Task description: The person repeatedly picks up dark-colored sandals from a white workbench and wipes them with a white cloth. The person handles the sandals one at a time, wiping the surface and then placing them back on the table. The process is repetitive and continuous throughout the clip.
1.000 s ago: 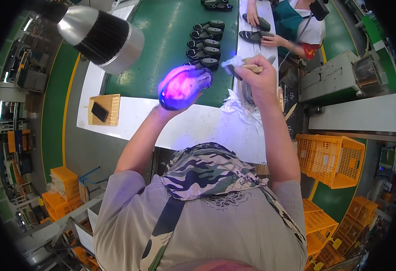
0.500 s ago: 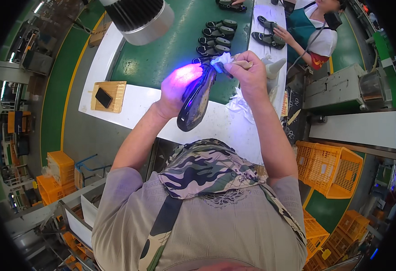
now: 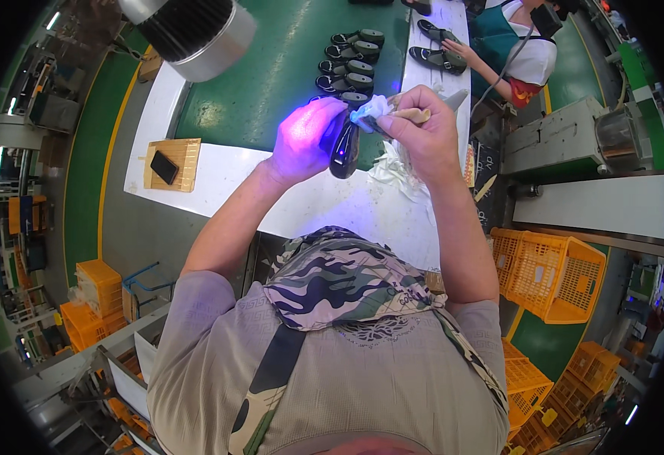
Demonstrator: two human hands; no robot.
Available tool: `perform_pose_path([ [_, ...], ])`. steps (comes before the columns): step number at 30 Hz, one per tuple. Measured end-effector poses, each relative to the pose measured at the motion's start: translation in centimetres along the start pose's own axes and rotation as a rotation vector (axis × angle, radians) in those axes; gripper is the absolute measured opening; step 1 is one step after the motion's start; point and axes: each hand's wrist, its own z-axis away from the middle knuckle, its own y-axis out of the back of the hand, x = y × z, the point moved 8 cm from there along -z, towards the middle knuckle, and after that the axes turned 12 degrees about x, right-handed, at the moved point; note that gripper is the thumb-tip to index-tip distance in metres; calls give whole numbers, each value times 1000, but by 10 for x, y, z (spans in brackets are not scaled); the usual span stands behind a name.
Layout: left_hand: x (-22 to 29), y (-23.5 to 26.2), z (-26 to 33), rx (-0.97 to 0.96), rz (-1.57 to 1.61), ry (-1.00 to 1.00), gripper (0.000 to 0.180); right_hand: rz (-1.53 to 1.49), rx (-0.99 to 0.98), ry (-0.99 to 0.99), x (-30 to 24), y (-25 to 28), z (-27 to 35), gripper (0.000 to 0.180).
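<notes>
My left hand (image 3: 307, 138), lit violet, grips a dark shoe sole (image 3: 345, 148) and holds it up on edge in front of me. My right hand (image 3: 417, 135) is closed on a wooden-handled brush (image 3: 410, 116) whose pale bristle end (image 3: 368, 113) touches the top of the sole. Both hands are raised above the white worktable (image 3: 218, 171).
Several dark soles (image 3: 351, 58) lie in rows on the green belt beyond the hands. A wooden tray with a black block (image 3: 169, 163) sits at the table's left end. White cloths (image 3: 400, 168) lie under my right hand. Another person (image 3: 518, 45) works at the far right. Orange crates (image 3: 552, 273) stand to my right.
The sole has been turned from broad-side up to nearly edge-on. My right hand has brought the brush onto its upper end. Both hands have come closer together.
</notes>
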Motion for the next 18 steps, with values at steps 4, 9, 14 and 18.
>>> perform_pose_path([
  [4, -5, -14, -6, -94, 20, 111, 46, 112, 47, 138, -18, 7, 1, 19],
  [9, -9, -31, -2, -367, 48, 361, 41, 188, 95, 179, -19, 21, -7, 18],
  [14, -14, -46, 19, -822, 183, 596, 53, 210, 114, 212, -16, 26, -11, 18],
  [18, -16, -44, 30, -928, 380, 814, 66, 207, 102, 195, -6, 23, -15, 18],
])
